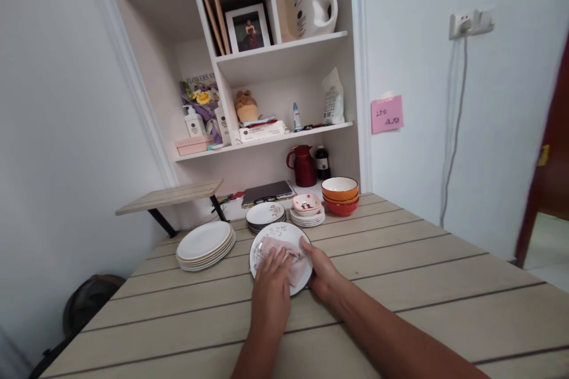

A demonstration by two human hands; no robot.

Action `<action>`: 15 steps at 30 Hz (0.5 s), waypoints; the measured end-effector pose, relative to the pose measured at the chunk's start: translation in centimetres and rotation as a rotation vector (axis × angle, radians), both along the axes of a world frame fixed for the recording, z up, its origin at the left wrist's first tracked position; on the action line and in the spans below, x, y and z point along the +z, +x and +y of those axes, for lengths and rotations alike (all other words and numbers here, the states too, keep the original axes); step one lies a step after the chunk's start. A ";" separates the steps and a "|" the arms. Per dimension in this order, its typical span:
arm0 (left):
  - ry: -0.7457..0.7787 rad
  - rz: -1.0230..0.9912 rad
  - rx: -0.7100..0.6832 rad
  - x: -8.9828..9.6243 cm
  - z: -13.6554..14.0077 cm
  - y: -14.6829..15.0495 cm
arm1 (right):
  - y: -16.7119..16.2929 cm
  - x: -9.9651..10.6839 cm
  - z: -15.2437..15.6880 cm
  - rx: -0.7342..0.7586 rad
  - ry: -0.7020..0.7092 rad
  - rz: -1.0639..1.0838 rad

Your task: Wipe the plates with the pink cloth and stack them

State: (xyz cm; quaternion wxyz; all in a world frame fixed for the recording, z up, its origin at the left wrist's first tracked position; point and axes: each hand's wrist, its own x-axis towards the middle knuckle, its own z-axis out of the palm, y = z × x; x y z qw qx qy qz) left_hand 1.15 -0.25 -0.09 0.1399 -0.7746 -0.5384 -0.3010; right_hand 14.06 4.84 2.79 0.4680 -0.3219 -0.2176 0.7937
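Observation:
A white plate [299, 235] with a dark rim and a printed pattern is tilted toward me over the near part of the table. My right hand [323, 272] is closed on its right edge, with the thumb on top and the other fingers hidden beneath. Across the plate's face lies a crumpled pale pink cloth [299, 265]. My left hand [272, 285] holds this cloth pressed against the plate, fingers bunched over it. Just behind stands a short stack of dark-rimmed plates [265, 214].
White plates [205, 244] are stacked at left on the wooden table [427, 290]. Farther back are small dishes [307, 211] and orange and red bowls [340, 195]. A raised wooden stand [171, 196], a red jug [303, 166] and a laptop-like dark slab [268, 192] line the back.

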 end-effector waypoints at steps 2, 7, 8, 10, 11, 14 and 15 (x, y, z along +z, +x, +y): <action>0.001 -0.008 0.060 0.0 0.1 -0.1 | -0.2 -0.2 0.0 -0.019 -0.017 -0.031; 0.035 0.046 0.227 -0.5 0.1 -0.4 | -0.5 -0.6 0.1 -0.093 -0.055 -0.087; 0.045 0.071 0.232 -0.6 0.0 -0.4 | -0.5 -0.7 0.1 -0.103 -0.054 -0.081; 0.069 0.119 0.222 -0.7 -0.1 -0.2 | -0.4 -0.7 0.2 -0.112 -0.048 -0.062; 0.079 0.138 0.214 -0.7 -0.2 -0.1 | -0.4 -0.7 0.3 -0.113 -0.044 -0.051; 0.093 0.176 0.186 -0.7 -0.5 0.4 | -0.1 -0.4 0.3 -0.106 -0.031 -0.022; 0.093 0.186 0.162 -0.7 -0.6 0.6 | -0.1 -0.3 0.4 -0.098 -0.025 -0.014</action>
